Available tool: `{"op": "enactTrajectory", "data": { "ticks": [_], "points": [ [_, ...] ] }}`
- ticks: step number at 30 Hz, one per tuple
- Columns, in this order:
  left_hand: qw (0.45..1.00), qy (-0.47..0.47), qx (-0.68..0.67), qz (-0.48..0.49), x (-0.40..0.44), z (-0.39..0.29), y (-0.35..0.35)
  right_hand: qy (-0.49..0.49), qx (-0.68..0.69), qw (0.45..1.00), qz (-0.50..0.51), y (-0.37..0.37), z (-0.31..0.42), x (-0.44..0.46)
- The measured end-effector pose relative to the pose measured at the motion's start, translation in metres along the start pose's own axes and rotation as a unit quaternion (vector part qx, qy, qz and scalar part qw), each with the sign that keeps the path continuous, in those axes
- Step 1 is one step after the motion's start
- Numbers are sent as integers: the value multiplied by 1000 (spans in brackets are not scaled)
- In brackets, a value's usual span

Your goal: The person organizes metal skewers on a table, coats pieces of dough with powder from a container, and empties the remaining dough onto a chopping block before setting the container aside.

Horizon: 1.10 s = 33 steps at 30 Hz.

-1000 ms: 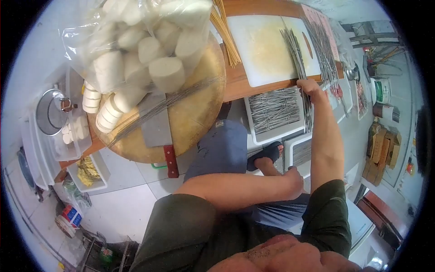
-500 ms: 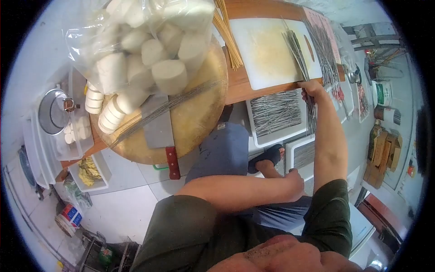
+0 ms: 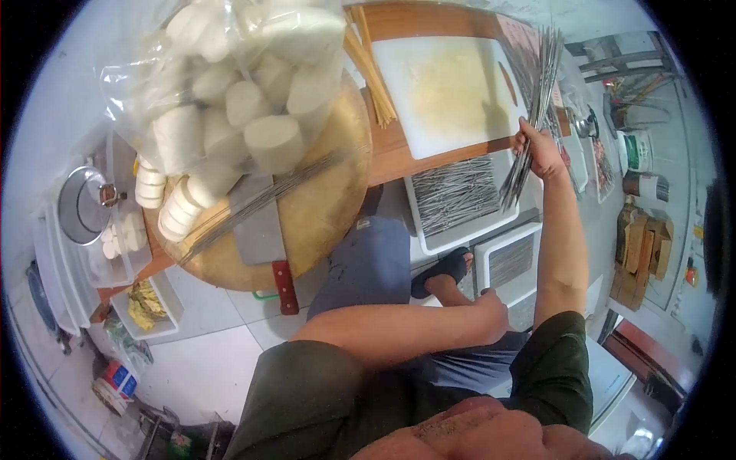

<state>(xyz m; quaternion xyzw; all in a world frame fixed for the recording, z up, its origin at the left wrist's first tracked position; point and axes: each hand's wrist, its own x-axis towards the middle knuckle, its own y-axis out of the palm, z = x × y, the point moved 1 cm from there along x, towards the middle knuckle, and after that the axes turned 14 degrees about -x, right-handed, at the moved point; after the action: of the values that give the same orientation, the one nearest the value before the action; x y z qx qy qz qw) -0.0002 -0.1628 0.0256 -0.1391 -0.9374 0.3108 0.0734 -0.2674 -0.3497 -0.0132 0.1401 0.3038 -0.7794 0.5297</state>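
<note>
My right hand (image 3: 541,153) is closed round a bundle of thin metal skewers (image 3: 546,77), lifted over the right edge of the white cutting board (image 3: 437,92). The bundle's lower ends hang beside a white tray of metal skewers (image 3: 454,195). My left hand (image 3: 491,316) is low, by my leg, with its fingers curled; what it holds, if anything, is hidden. Another white tray with skewers (image 3: 510,261) lies just above it.
On the left, a round chopping block (image 3: 322,222) carries a cleaver (image 3: 284,287), more skewers and white cut pieces (image 3: 180,207). A clear bag of white chunks (image 3: 245,100) covers its top. Wooden sticks (image 3: 368,73) lie beside the board. Cardboard (image 3: 636,253) stands at the right.
My right hand has raised the skewer bundle off the cutting board and tilted it to the right. My left hand has stayed nearly in place. The whole view has shifted slightly.
</note>
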Motion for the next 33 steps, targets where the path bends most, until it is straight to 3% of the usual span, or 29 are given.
{"op": "enactTrajectory", "data": {
  "ticks": [6,13,21,24,27,30,33],
  "points": [
    [999,-17,-31,1,-2,2,-6,-135,32,986,-93,14,59,3],
    [999,-11,-13,-28,-2,3,1,-278,13,929,-243,36,94,30],
    [999,-13,-13,-38,2,8,13,-311,22,884,-349,62,120,42],
    [999,-13,31,29,-1,2,-2,-291,-4,877,-382,69,116,41],
    [998,-58,-11,-29,15,12,38,-268,1,884,-384,77,102,42],
    [995,-72,-52,36,23,24,59,-297,7,869,-396,80,83,52],
    [996,-44,22,74,20,19,58,-294,36,871,-393,88,77,53]
  ]
}}
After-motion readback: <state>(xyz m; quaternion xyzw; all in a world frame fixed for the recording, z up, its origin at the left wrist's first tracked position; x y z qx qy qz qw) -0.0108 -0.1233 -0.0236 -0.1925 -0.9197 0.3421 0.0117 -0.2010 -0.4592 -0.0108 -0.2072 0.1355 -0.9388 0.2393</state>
